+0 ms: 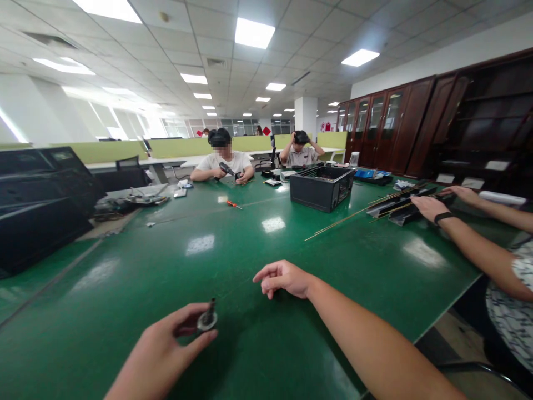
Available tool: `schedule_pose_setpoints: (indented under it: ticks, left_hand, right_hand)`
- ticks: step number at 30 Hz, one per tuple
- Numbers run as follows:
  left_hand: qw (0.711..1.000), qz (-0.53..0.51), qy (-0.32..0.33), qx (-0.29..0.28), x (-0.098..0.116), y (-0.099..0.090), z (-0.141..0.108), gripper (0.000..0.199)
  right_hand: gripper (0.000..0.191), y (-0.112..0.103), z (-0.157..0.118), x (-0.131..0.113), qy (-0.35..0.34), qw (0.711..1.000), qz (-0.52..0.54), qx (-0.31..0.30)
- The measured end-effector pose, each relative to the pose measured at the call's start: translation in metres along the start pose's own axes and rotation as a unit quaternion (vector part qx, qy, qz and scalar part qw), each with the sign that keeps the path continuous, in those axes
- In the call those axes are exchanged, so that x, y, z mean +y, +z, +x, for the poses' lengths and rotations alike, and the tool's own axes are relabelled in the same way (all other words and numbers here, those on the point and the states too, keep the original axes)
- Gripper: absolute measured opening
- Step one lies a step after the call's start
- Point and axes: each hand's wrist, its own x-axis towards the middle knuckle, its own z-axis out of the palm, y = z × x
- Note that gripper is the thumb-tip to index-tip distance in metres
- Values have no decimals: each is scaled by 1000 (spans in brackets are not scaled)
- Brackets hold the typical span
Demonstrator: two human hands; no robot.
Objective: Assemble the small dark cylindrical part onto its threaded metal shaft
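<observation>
Close by, at the bottom of the view: left hand [166, 339] reaching in from the lower left, curved into a C, gripping a small dark part [207, 319] between thumb and fingers. Closed just far enough to span it. Narrow stem upright, pale ring-like collar around the lower portion, seemingly held above the green tabletop [233, 244]. Too small to identify for certain.

Just right of that and a little farther up: right hand [287, 279], loosely curled and partly open, with nothing visible in its grasp. Cannot tell whether touching the tabletop.

Judging by this, picking up already done; not yet set down, not yet joined to anything, not yet met by the right hand. Hard to say how much is left beyond that.

Farther off, at right: another person's two hands [428, 206] over dark metal channels [402, 214], with thin brass-coloured rods [335, 224] running out leftward. Near the middle, well apart: orange-handled screwdriver [233, 205]. Beyond it, to the right: open-topped black computer case [310, 192].

At the far side: seated person in white [200, 166], holding a power drill [226, 168]; to the right, another person [300, 158], both hands raised to headgear. Behind: dark wooden cabinets [397, 133].
</observation>
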Motion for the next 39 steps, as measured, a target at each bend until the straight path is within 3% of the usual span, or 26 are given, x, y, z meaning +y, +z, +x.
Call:
schedule_pose_setpoints:
  ticks: [1, 3, 5, 8, 12, 18, 24, 39]
  left_hand:
    - [999, -8, 13, -51, 11, 13, 12, 41]
    - [994, -11, 54, -95, 27, 38, 31, 34]
    - [993, -9, 79, -89, 30, 57, 40, 32]
    - [994, -28, 89, -65, 16, 69, 40, 33]
    - [996, -64, 52, -41, -2, 65, 34, 34]
    - [994, -59, 71, -61, 3, 63, 36, 23]
    - [993, -57, 91, -56, 3, 65, 35, 20]
    - [993, -40, 98, -56, 0, 66, 35, 21]
  right_hand:
    - [51, -1, 0, -1, -20, 1000, 7, 11]
    - [50, -4, 0, -2, -55, 998, 13, 34]
    - [57, -5, 0, -1, -70, 997, -9, 40]
    - [69, -1, 0, 3, -65, 991, -120, 16]
    - [61, 14, -2, 4, -64, 953, -295, 25]
    - [34, 30, -7, 0, -82, 896, -433, 60]
    - [21, 32, -7, 1, -93, 884, -455, 58]
    - [20, 34, -10, -1, -104, 871, -476, 62]
